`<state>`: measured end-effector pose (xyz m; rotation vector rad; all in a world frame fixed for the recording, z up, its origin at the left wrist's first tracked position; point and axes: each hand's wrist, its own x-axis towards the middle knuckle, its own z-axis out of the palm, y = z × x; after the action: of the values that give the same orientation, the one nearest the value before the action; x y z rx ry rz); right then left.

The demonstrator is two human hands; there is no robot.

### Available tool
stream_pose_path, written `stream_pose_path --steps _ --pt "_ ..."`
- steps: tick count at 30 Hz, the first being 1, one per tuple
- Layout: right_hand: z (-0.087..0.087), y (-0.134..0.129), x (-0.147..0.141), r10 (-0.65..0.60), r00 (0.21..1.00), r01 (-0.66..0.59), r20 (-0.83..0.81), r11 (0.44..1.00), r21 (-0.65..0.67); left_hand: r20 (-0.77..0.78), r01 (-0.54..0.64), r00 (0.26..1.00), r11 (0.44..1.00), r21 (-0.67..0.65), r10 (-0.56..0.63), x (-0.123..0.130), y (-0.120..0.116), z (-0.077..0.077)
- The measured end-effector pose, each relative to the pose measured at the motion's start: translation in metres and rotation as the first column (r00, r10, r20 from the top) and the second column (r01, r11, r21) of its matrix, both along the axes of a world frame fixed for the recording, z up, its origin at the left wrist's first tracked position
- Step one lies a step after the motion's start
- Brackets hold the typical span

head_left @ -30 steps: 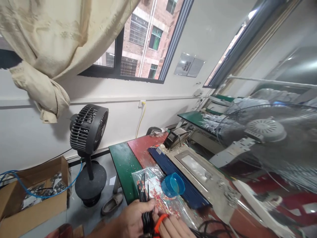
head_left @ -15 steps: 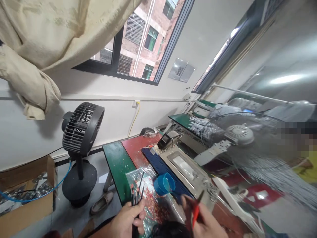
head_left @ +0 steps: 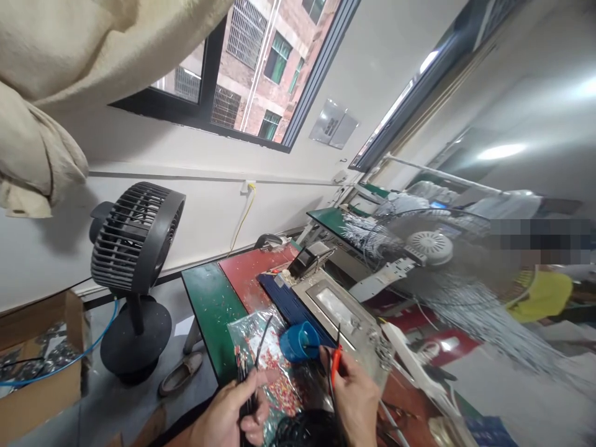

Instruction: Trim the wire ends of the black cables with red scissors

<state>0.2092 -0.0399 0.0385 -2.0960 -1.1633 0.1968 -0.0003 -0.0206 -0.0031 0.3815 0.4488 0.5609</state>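
Observation:
My left hand (head_left: 233, 406) is closed round a bundle of thin black cables (head_left: 242, 366) with stripped, reddish ends pointing up. One cable (head_left: 264, 338) sticks out apart from the rest. In my right hand (head_left: 356, 391) is a red-handled tool (head_left: 335, 363) with a dark pointed tip; its exact kind does not show. A thin dark strand reaches from the right fingers towards the blue cup (head_left: 293, 347). Beneath both hands lies a clear plastic bag (head_left: 237, 329) strewn with small red and whitish bits (head_left: 284, 388). Black coiled cables (head_left: 310, 428) sit between my wrists at the bottom edge.
A beige machine (head_left: 333, 304) with a dark blue panel (head_left: 282, 298) stands behind the cup on the green and red table (head_left: 202, 298). On the left are a black fan (head_left: 139, 242) and a cardboard box (head_left: 51, 403). A large spinning fan (head_left: 433, 248) stands right, near another person in yellow.
My right hand has moved up and left, closer to the blue cup, with the red-handled tool. The left hand keeps its grip on the cables. The whole view has shifted slightly.

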Motion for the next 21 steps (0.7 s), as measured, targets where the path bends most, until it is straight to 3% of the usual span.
stream_pose_path --steps 7,12,21 --pt "0.002 0.006 0.002 -0.040 0.999 0.041 0.018 0.998 -0.048 -0.098 0.009 0.995 0.998 0.065 -0.003 0.005 0.002 0.001" --pt "0.000 0.010 0.002 -0.046 0.994 0.053 0.095 0.996 -0.068 -0.084 0.005 0.996 1.000 0.016 -0.004 0.005 0.003 -0.003" --pt "0.002 0.010 0.006 -0.060 0.991 0.071 0.118 0.993 -0.097 -0.072 0.061 0.996 0.996 0.069 -0.056 0.004 0.002 -0.006"
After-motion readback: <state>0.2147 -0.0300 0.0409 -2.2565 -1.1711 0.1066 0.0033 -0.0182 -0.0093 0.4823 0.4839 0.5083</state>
